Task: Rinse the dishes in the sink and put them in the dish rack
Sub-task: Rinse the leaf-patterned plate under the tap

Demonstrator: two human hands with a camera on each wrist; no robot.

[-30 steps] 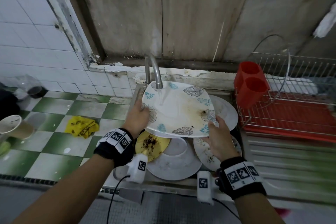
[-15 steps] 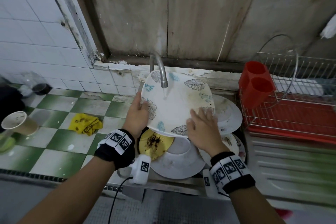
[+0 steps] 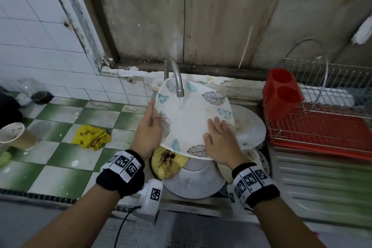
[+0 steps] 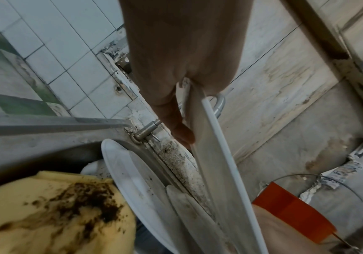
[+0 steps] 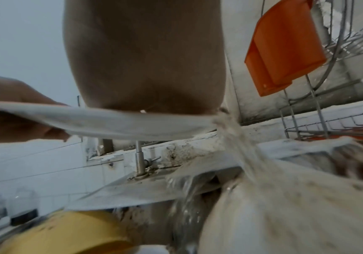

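Observation:
A white leaf-patterned plate (image 3: 187, 123) is held tilted under the running faucet (image 3: 177, 80), and water lands on its face. My left hand (image 3: 149, 133) grips its left rim, thumb on top and fingers behind; the left wrist view shows the rim (image 4: 217, 137) pinched edge-on. My right hand (image 3: 219, 139) lies flat on the plate's lower right face with straight fingers. In the right wrist view water (image 5: 241, 154) pours off the plate's edge (image 5: 111, 120). Below, in the sink, lie a dirty yellow dish (image 3: 169, 163) and white plates (image 3: 193, 179).
A wire dish rack (image 3: 326, 123) with a red tray and a red cutlery holder (image 3: 281, 92) stands to the right of the sink. Another white plate (image 3: 247, 125) leans at the sink's right. A yellow cloth (image 3: 91, 137) and a paper cup (image 3: 14, 136) sit on the tiled counter at left.
My right hand let go of the plate's right edge and now lies flat on its face. The plate has tipped up more steeply under the faucet. The left hand kept its grip.

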